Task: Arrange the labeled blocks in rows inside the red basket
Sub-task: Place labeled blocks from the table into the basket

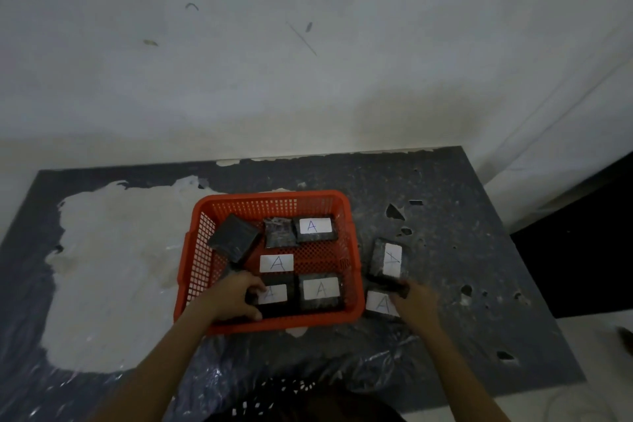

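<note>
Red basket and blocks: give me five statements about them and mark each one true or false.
1. The red basket sits on a dark table. True.
2. Every block is already inside the basket. False: two labeled blocks lie on the table to its right.
3. The left hand is on a block in the basket's near left corner. True.
4. The labels that can be read show the letter B. False: they show A, as on the far right block.
5. The right hand is inside the basket. False: it is outside, at the blocks on the table.
</note>
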Demonstrator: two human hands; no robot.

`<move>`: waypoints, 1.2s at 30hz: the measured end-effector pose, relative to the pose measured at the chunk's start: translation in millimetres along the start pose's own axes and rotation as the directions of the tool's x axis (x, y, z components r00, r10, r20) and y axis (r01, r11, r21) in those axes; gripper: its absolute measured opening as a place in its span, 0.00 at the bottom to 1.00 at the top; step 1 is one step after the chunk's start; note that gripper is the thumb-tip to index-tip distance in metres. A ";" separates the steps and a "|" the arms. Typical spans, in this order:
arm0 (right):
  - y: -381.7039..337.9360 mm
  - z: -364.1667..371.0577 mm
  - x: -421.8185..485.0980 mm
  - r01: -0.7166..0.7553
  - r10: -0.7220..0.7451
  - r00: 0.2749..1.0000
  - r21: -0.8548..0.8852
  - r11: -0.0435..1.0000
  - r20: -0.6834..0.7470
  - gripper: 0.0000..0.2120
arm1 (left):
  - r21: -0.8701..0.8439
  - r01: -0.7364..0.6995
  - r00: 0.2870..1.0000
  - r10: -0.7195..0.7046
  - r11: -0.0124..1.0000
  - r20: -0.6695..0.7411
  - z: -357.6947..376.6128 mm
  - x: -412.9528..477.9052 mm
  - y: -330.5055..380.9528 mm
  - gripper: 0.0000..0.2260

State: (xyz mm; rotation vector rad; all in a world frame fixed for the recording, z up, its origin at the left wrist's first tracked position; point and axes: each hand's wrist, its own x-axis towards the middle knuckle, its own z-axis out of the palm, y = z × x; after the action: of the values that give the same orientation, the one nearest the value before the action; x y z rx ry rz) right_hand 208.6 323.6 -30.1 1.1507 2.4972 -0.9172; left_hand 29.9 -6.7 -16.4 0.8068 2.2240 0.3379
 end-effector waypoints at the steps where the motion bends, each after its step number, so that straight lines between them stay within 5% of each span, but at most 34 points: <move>1: -6.7 -3.7 0.2 0.020 -0.022 0.999 -0.045 0.999 -0.045 0.17 | 0.007 -0.005 1.000 0.005 1.000 0.006 -2.1 3.0 3.4 0.24; 3: -21.9 -11.7 -1.6 0.117 -0.128 0.978 -0.073 0.990 -0.166 0.16 | 0.014 -0.012 1.000 0.012 1.000 -0.020 -8.0 7.2 14.5 0.18; 5: -40.5 -21.2 -9.4 0.248 -0.213 0.948 0.130 0.960 -0.238 0.12 | -0.050 -0.035 0.989 0.028 0.998 -0.143 -15.6 10.2 31.2 0.10; 8: -71.9 -31.6 -28.7 0.281 -0.334 0.942 0.506 0.816 0.016 0.10 | -0.407 -0.127 0.927 -0.037 0.904 -0.372 -27.4 13.2 67.4 0.06; 11: -95.3 -27.2 -48.7 0.204 -0.466 0.830 0.611 0.765 0.306 0.17 | -0.667 -0.239 0.907 -0.083 0.706 -0.413 -30.7 15.6 109.2 0.06; 18: -87.0 -22.2 -43.5 0.388 -0.401 0.914 0.446 0.807 -0.070 0.19 | -0.872 -0.198 0.962 -0.082 0.448 -0.261 -7.6 25.2 128.7 0.07; 22: -42.9 -34.5 -17.7 0.246 -0.040 0.910 0.462 0.852 -0.412 0.19 | -0.694 -0.134 0.932 -0.148 0.708 -0.330 6.8 26.2 91.8 0.12; 25: 2.8 -33.7 -0.1 0.036 0.123 0.914 0.381 0.924 -0.386 0.15 | -0.244 0.080 0.903 -0.174 0.967 -0.392 19.3 19.6 48.3 0.22; 28: 31.8 -22.6 8.4 -0.133 0.195 0.954 0.264 0.955 -0.228 0.17 | 0.021 0.325 0.884 -0.295 0.946 -0.363 26.2 8.5 22.0 0.29; 36: 5.2 -25.8 3.8 -0.185 0.189 0.953 0.039 0.982 -0.238 0.32 | 0.011 0.459 0.834 -0.427 0.888 -0.350 33.5 5.9 25.2 0.17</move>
State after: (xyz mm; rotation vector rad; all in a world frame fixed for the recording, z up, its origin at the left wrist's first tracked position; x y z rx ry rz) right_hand 211.0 344.8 -14.2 1.5577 2.5076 -0.7891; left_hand 62.1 16.4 -31.5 0.2624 2.6846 0.1487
